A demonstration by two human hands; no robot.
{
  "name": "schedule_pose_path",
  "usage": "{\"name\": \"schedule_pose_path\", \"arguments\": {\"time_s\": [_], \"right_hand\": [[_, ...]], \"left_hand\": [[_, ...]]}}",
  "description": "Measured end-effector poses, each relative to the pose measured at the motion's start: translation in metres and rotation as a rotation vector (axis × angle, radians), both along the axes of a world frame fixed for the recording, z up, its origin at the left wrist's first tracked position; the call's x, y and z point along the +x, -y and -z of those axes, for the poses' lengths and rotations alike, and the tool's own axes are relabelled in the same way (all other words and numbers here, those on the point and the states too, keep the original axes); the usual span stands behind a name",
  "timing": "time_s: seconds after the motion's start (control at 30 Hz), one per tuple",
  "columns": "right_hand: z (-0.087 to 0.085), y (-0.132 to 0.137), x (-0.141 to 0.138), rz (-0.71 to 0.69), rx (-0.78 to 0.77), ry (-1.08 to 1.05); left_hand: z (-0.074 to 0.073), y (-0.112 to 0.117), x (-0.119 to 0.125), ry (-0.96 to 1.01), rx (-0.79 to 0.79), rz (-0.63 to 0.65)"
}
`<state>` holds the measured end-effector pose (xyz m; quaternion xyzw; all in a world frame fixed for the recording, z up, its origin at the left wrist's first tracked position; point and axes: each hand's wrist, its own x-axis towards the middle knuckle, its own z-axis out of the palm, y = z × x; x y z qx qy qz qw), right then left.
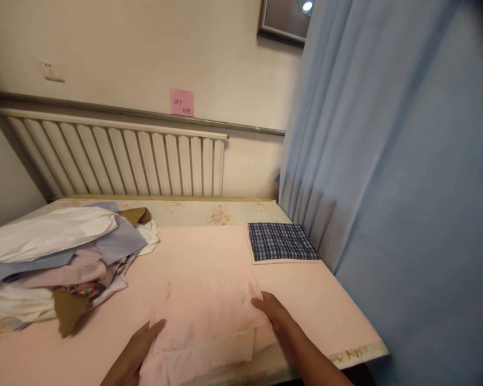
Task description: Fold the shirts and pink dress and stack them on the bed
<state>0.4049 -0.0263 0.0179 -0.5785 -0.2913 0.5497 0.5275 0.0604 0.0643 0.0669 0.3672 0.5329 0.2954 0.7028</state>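
Note:
A folded pale pink cloth (207, 316) lies on the pink-covered table (326, 300) near its front edge. My left hand (139, 346) rests at the cloth's left edge, with its fingers flat along the fabric. My right hand (271, 311) lies on the cloth's right edge, fingers stretched out and pressing down on it. Both hands touch the cloth and neither one is gripping it.
A heap of mixed clothes (60, 257) fills the table's left side. A folded dark blue checked cloth (280, 242) lies at the back right. A blue curtain (386, 177) hangs along the right. A white radiator (116, 161) and a pink note (181, 102) are on the wall behind.

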Motion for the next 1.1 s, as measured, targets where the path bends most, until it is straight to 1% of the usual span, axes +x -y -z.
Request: {"name": "schedule_pose_path", "arguments": {"time_s": [0.1,0.17,0.23,0.3,0.33,0.4,0.43,0.5,0.6,0.67,0.73,0.83,0.9,1.0,1.1], "right_hand": [[-0.002,-0.007,0.001,0.015,-0.013,0.048],[-0.006,-0.011,0.001,0.022,-0.008,0.061],[-0.017,-0.013,0.003,0.018,0.031,0.044],[-0.035,-0.015,0.013,-0.008,0.095,0.031],[-0.046,-0.016,0.021,-0.029,0.127,0.035],[-0.07,-0.019,0.046,-0.057,0.173,0.088],[-0.082,-0.021,0.062,-0.049,0.173,0.143],[-0.103,-0.027,0.1,0.014,0.146,0.304],[-0.124,-0.039,0.165,0.114,0.144,0.406],[-0.132,-0.047,0.206,0.188,0.148,0.461],[-0.136,-0.055,0.243,0.26,0.152,0.519],[-0.136,-0.065,0.287,0.344,0.151,0.59],[-0.132,-0.071,0.31,0.381,0.146,0.623],[-0.121,-0.079,0.34,0.414,0.136,0.654],[-0.106,-0.084,0.362,0.433,0.122,0.667]], "left_hand": [[-0.003,-0.003,0.004,0.065,-0.093,0.063],[-0.004,-0.004,0.007,0.093,-0.08,0.069],[-0.009,-0.005,0.012,0.111,-0.05,0.077],[-0.019,-0.006,0.018,0.144,-0.017,0.127],[-0.026,-0.008,0.023,0.154,0.0,0.173],[-0.042,-0.016,0.039,0.16,0.052,0.279],[-0.05,-0.021,0.05,0.156,0.088,0.323],[-0.065,-0.034,0.08,0.154,0.183,0.371],[-0.08,-0.06,0.142,0.167,0.346,0.392],[-0.083,-0.078,0.188,0.158,0.432,0.406],[-0.081,-0.096,0.235,0.136,0.494,0.451],[-0.073,-0.122,0.296,0.075,0.492,0.449],[-0.068,-0.137,0.328,0.055,0.481,0.451],[-0.061,-0.154,0.364,0.051,0.476,0.464],[-0.057,-0.165,0.386,0.061,0.466,0.487]]}}
